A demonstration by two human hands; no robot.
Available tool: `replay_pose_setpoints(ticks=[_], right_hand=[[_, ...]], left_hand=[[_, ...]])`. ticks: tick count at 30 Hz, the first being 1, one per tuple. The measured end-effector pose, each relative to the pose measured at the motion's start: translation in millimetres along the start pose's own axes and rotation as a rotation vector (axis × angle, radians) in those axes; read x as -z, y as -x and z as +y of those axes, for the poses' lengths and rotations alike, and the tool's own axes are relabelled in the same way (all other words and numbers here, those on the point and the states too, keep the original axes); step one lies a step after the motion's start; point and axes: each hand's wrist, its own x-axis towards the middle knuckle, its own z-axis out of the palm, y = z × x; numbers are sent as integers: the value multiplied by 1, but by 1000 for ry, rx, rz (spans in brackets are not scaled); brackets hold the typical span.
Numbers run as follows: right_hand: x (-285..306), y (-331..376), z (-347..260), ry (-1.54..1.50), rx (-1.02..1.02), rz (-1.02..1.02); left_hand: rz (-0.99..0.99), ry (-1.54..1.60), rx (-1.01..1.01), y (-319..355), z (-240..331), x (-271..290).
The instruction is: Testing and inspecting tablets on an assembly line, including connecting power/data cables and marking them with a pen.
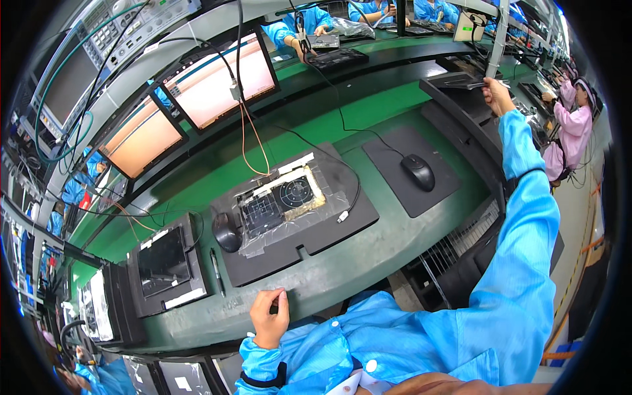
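My right hand [498, 97] is stretched out to the far right, its fingers closed on the edge of a thin dark flat panel [463, 83] at a black tray [438, 99]. The panel's exact kind is too small to tell. Near the front edge of the green bench, my left hand [270, 319] hovers with its fingers curled in and nothing visible in them. Beyond it a black foam fixture [303, 247] holds a taped-down board with a round printed target [296, 192]. A black mouse [226, 232] rests on the fixture's left side, and a pen [217, 272] lies beside it.
A second mouse [419, 172] sits on a dark mat [395, 187]. Cables hang over the bench, one ending in a white plug [343, 216]. Two lit monitors [220, 79] stand behind. A dark-screened tablet [164, 260] lies on foam at left. Co-workers sit across and at right.
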Motion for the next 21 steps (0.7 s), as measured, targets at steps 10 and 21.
replay_pose_setpoints(ticks=[10, 21], right_hand=[[-79, 271, -44, -11, 200, -912], [-198, 397, 128, 1049, 1261, -1066]], left_hand=[[-462, 1238, 447, -39, 54, 4], [114, 1617, 860, 12, 19, 39]])
